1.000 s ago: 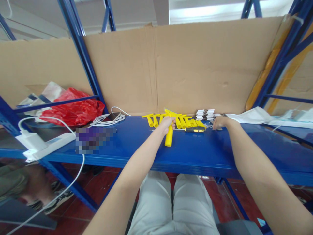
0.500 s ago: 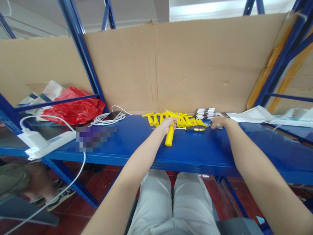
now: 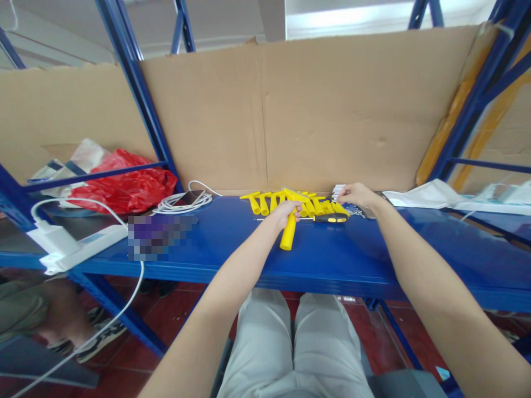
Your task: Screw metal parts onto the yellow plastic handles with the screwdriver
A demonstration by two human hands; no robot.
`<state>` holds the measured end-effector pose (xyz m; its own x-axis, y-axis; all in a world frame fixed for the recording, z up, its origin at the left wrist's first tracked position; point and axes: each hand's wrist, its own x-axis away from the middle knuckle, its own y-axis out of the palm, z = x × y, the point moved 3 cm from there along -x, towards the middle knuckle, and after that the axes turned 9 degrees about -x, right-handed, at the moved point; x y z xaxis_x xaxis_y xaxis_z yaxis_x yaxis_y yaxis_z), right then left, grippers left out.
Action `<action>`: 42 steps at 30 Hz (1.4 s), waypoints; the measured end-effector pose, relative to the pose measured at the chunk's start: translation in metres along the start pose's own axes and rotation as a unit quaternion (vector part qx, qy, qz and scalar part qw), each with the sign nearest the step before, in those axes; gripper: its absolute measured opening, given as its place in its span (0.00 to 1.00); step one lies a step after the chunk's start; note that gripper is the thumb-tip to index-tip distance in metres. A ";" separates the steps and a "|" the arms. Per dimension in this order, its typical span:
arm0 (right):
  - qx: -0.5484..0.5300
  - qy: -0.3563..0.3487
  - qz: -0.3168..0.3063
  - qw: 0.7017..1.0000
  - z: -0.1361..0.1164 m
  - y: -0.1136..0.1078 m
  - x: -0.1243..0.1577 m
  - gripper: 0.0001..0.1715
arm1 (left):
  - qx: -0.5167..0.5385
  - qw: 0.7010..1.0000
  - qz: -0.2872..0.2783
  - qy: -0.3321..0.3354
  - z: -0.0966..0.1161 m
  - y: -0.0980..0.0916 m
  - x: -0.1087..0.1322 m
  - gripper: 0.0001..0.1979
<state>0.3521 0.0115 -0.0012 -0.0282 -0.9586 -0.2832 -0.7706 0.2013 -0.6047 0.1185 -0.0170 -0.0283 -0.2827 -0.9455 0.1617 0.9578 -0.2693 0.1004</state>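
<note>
My left hand [image 3: 287, 213] is wrapped round a yellow T-shaped handle [image 3: 287, 237], its round open end toward me and its crossbar toward the back. More yellow T-shaped handles [image 3: 254, 205] lie in a row behind it. A screwdriver [image 3: 329, 218] with a black and yellow grip rests on the bench beyond that hand. My right hand [image 3: 355, 196] is raised with its fingers pinched together; anything between them is too small to make out. Below it lies a scatter of small screws [image 3: 354, 210]. A stack of white pieces [image 3: 338, 191] is partly hidden behind its fingertips.
A cardboard panel [image 3: 323, 110] stands along the back of the blue bench [image 3: 232, 251]. At left are a red plastic bag [image 3: 124, 182], a coiled white cable [image 3: 182, 203] and a white power strip [image 3: 89, 246]. White bags [image 3: 427, 194] lie at right. Another person's legs [image 3: 62, 309] show below left.
My right hand has lifted from the small screws and moved left, toward the white stack. My left hand keeps its hold on the yellow T-shaped handle, almost unmoved.
</note>
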 end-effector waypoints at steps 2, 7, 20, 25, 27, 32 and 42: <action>-0.073 -0.016 -0.017 0.997 -0.008 0.013 0.002 0.06 | -0.009 1.000 -0.007 -0.002 0.000 0.002 0.000 0.13; -0.209 -0.027 -0.060 0.976 -0.024 0.048 0.005 0.09 | -0.029 0.999 -0.020 -0.021 0.000 0.005 0.000 0.13; -0.244 -0.051 -0.053 0.967 -0.025 0.066 0.000 0.13 | -0.014 0.998 -0.057 -0.004 -0.005 0.009 -0.004 0.07; -0.229 -0.067 -0.050 0.970 -0.024 0.069 -0.003 0.11 | -0.025 0.998 -0.057 0.000 -0.003 0.010 0.001 0.11; -0.224 -0.082 -0.048 0.970 -0.024 0.070 -0.004 0.10 | -0.028 0.998 -0.055 0.001 -0.002 0.010 0.002 0.11; -0.203 -0.123 -0.034 0.971 -0.021 0.072 -0.009 0.09 | -0.030 0.998 -0.054 0.000 -0.003 0.009 0.001 0.11; -0.118 -0.161 -0.017 0.980 -0.016 0.073 -0.012 0.05 | -0.035 0.998 -0.045 -0.019 -0.001 0.012 0.005 0.12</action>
<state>0.2856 0.0340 -0.0300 0.1741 -0.8429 -0.5092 -0.8945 0.0808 -0.4397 0.1283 -0.0255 -0.0270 -0.3675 -0.9099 0.1926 0.9296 -0.3657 0.0465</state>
